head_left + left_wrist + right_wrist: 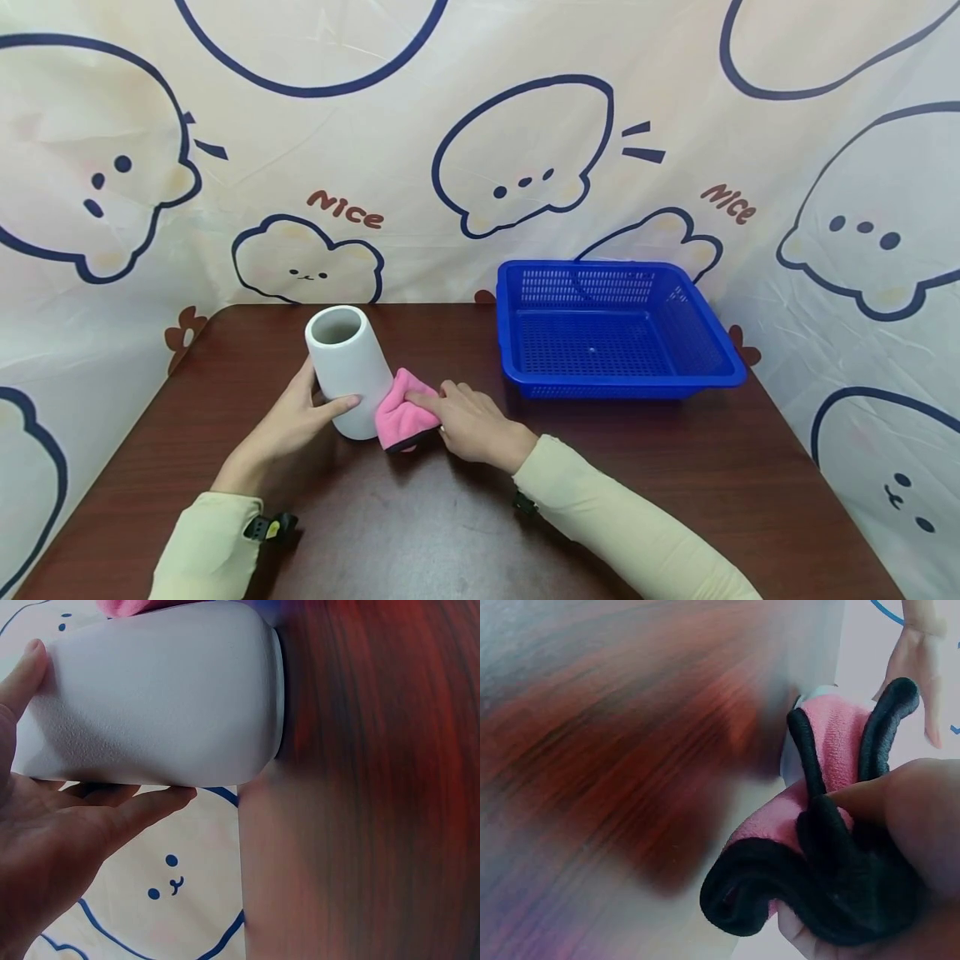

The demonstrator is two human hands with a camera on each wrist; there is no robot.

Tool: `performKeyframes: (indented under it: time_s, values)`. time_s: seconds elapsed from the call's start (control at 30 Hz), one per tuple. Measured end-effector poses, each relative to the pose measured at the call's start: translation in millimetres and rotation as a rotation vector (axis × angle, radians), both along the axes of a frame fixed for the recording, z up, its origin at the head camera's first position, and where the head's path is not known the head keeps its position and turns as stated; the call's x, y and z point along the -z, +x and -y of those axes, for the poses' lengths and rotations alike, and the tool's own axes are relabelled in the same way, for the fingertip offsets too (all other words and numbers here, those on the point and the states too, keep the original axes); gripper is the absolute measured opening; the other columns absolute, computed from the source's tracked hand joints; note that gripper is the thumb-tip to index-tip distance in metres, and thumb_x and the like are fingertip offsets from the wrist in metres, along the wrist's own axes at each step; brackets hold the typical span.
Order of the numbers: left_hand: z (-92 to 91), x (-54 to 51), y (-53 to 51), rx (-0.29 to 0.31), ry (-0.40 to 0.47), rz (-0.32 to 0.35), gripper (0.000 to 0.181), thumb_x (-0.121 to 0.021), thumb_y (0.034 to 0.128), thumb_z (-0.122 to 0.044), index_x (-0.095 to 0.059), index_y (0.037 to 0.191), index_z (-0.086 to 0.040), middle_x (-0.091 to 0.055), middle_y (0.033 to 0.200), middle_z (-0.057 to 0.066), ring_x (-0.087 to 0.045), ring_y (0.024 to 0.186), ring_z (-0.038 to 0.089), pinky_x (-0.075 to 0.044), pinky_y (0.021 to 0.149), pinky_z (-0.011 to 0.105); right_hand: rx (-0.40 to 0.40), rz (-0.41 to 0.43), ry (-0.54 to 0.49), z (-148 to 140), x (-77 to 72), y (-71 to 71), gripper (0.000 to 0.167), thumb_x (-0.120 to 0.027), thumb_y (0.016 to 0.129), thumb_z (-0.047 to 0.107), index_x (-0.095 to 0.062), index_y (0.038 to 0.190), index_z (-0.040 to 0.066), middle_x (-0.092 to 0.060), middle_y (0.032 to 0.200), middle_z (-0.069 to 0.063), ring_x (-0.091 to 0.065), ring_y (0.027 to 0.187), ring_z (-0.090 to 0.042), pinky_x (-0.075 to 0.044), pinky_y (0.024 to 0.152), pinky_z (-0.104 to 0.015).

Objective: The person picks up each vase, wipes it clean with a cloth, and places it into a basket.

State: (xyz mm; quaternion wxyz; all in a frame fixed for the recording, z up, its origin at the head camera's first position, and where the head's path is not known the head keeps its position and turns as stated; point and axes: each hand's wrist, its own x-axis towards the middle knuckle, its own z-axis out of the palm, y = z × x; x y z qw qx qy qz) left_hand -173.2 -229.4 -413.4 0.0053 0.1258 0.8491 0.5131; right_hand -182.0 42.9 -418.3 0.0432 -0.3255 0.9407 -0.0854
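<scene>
A white, tapered vase (349, 371) with a round open mouth stands on the brown table, leaning slightly in the head view. My left hand (288, 417) holds it from the left, thumb across the front and fingers behind. In the left wrist view, that thumb and the fingers lie on both sides of the vase (157, 697). My right hand (476, 422) grips a folded pink cloth (405, 412) with black edging and presses it against the vase's right side. The right wrist view shows the bunched cloth (836, 742) pinched under the thumb; the other fingers are mostly hidden.
A blue plastic basket (622, 382) with perforated walls sits at the back right of the table (420, 533). Behind and beside the table hangs a pale curtain (420, 275) printed with cartoon figures.
</scene>
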Motion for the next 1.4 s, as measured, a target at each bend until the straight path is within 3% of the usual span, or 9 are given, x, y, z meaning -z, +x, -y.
performKeyframes:
  time_s: [0.73, 1.03, 1.4]
  values:
    - [0.5, -0.5, -0.5, 0.001, 0.016, 0.019, 0.092, -0.075, 0.0921, -0.022, -0.013, 0.16, -0.021, -0.037, 0.154, 0.016, -0.041, 0.139, 0.039, -0.033, 0.113, 0.069, 0.001, 0.033, 0.015, 0, 6.8, 0.7, 0.069, -0.062, 0.095, 0.01, -0.042, 0.152, 0.043, -0.061, 0.108, -0.006, -0.054, 0.092, -0.019, -0.048, 0.064, -0.03]
    - [0.6, -0.9, 0.4, -0.001, 0.008, 0.021, 0.093, -0.076, 0.0922, -0.023, -0.013, 0.161, -0.021, -0.036, 0.156, 0.016, -0.04, 0.14, 0.039, -0.032, 0.114, 0.069, -0.009, 0.007, 0.021, -4, 3.4, 2.7, 0.068, -0.065, 0.094, 0.014, -0.041, 0.152, 0.042, -0.061, 0.108, -0.006, -0.057, 0.094, -0.02, -0.052, 0.07, -0.032]
    - [-0.1, -1.0, 0.4, -0.002, 0.013, 0.023, 0.092, -0.075, 0.0926, -0.023, -0.013, 0.16, -0.02, -0.036, 0.155, 0.016, -0.041, 0.14, 0.038, -0.032, 0.115, 0.068, -0.032, -0.033, -0.032, -15, -8.2, 3.9, 0.05, -0.067, 0.096, 0.019, -0.054, 0.144, 0.025, -0.066, 0.116, -0.003, -0.065, 0.103, -0.02, -0.057, 0.079, -0.036]
